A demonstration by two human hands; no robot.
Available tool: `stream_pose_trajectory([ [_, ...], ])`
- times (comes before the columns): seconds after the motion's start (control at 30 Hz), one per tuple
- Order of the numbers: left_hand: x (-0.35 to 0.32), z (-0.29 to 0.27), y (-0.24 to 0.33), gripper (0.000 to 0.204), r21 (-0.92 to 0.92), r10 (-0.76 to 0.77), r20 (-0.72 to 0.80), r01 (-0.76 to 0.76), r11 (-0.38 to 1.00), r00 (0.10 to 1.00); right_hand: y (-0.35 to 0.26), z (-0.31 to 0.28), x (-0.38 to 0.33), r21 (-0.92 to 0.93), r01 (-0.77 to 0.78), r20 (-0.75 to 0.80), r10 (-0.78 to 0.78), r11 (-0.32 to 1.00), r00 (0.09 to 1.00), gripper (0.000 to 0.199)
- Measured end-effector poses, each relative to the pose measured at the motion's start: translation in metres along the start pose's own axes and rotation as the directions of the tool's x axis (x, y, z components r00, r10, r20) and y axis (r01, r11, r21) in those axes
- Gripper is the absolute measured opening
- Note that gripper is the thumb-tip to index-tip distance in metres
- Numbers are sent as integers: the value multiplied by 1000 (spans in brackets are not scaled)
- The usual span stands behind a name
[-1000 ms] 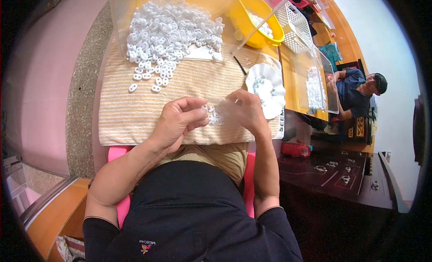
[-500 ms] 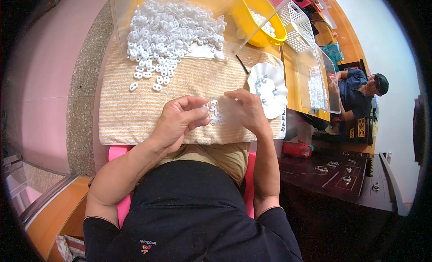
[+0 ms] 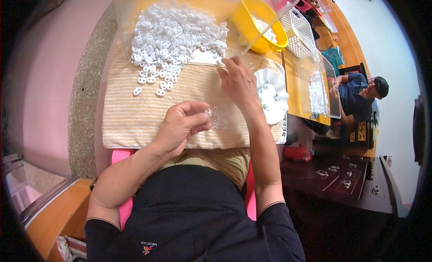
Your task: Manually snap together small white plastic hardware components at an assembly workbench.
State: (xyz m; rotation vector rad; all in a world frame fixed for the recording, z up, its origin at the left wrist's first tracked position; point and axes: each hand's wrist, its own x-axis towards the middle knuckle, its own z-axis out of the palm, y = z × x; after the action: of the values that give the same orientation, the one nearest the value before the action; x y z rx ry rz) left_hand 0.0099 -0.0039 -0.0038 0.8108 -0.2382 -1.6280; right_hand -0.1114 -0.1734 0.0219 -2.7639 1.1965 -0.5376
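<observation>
White two-holed pieces (image 3: 164, 43), heaped upper left; likely light, stiff, slick, best pinched by edges. Left hand (image 3: 183, 123), mid-frame, pinches small pale part (image 3: 208, 112); right hand (image 3: 241, 82), upper centre, can't tell grip.

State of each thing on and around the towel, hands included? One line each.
Left hand: fingers pinching small piece
Right hand: by heap's edge, grip unclear
White pieces: heaped, some strays
Yellow basin: open, partly filled
Ruffled dish: open, small bits inside
Towel: spread out
</observation>
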Motion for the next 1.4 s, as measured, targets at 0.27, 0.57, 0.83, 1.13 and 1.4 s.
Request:
stream_pose_trajectory([
  [0.27,-1,-1,3,19,-15,0,9,0,1000,1000,4,17,15,-144,2,92,11,990,996,16],
  [0.57,0,0,3,20,-9,0,6,0,1000,1000,16,25,5,23,50,-60,-48,998,997,13],
  [0.83,-1,0,2,20,-5,3,-2,-3,1000,1000,12,5,-29,308,-28,43,16,951,999,22],
  [1.13,1,1,0,20,10,-12,-17,12,1000,1000,11,-3,-43,175,-68,97,52,982,994,12],
  [1.4,1,0,-1,18,-6,-6,7,7,1000,1000,22,-32,-73,243,-90,-13,96,966,995,12],
])
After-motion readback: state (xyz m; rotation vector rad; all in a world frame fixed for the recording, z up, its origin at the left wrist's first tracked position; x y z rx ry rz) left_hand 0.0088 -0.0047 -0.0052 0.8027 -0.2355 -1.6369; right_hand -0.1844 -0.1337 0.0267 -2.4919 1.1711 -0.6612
